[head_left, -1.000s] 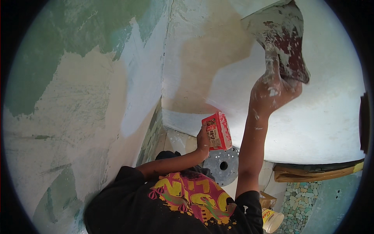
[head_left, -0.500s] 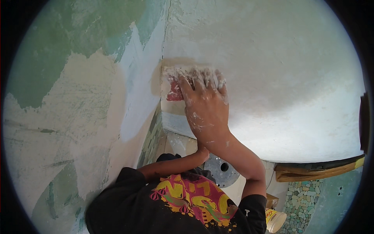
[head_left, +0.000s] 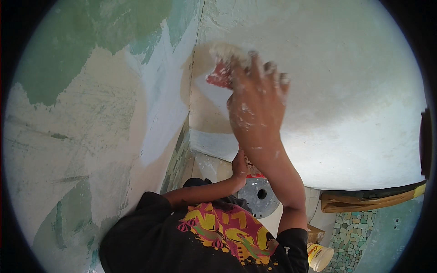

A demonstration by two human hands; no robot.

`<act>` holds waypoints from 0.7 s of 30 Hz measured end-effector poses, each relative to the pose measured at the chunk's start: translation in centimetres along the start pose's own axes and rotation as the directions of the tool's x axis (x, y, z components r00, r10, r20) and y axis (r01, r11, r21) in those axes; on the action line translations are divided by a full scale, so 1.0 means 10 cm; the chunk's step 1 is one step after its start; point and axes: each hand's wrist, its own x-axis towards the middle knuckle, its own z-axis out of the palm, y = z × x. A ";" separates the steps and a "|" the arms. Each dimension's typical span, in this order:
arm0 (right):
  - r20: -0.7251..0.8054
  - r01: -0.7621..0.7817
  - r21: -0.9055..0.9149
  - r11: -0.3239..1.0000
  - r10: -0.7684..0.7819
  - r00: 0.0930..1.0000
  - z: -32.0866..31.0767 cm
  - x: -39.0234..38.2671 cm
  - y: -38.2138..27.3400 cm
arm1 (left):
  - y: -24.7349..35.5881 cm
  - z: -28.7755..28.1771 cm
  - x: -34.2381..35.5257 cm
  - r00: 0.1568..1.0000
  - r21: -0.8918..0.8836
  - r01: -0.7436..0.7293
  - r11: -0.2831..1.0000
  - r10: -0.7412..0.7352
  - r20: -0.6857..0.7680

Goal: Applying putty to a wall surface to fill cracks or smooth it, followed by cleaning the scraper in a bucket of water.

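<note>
My right hand (head_left: 258,102), smeared with white filler, holds a red putty scraper (head_left: 220,76) by the corner of the wall. Wet, pale filler (head_left: 226,51) is heaped along the scraper's far edge. My fingers press over its right side, so that part is hidden. Lower down, my left hand (head_left: 239,164) is closed on a red-edged, filler-spattered thing (head_left: 254,172), mostly covered by my right forearm. The wall (head_left: 327,82) in front has damp, beige-grey patches and a whiter band below.
To the left stands a side wall (head_left: 100,113) with patchy green and beige paint; a crack runs down the corner. Below are a grey round disc (head_left: 260,198) with a hole, a yellow-and-white tub (head_left: 320,257), a brown wooden-looking edge (head_left: 364,201) and pebble tiling (head_left: 351,232).
My right hand and the scraper have moved up and to the right, the scraper tilting. The red-edged thing in my left hand has come into view behind the forearm.
</note>
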 end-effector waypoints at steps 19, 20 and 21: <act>-0.192 0.046 0.871 0.489 0.252 0.948 0.15 0.30 0.52 | 0.17 0.04 -0.08 0.995 -0.041 0.087 0.995 -0.085 0.045; -0.145 -0.001 0.907 0.422 0.313 0.939 0.16 0.30 0.61 | 0.17 0.04 -0.07 0.997 -0.047 0.075 0.996 -0.074 0.034; -0.093 -0.045 0.936 0.350 0.370 0.925 0.18 0.30 0.65 | 0.17 0.04 -0.06 0.998 -0.054 0.063 0.997 -0.062 0.022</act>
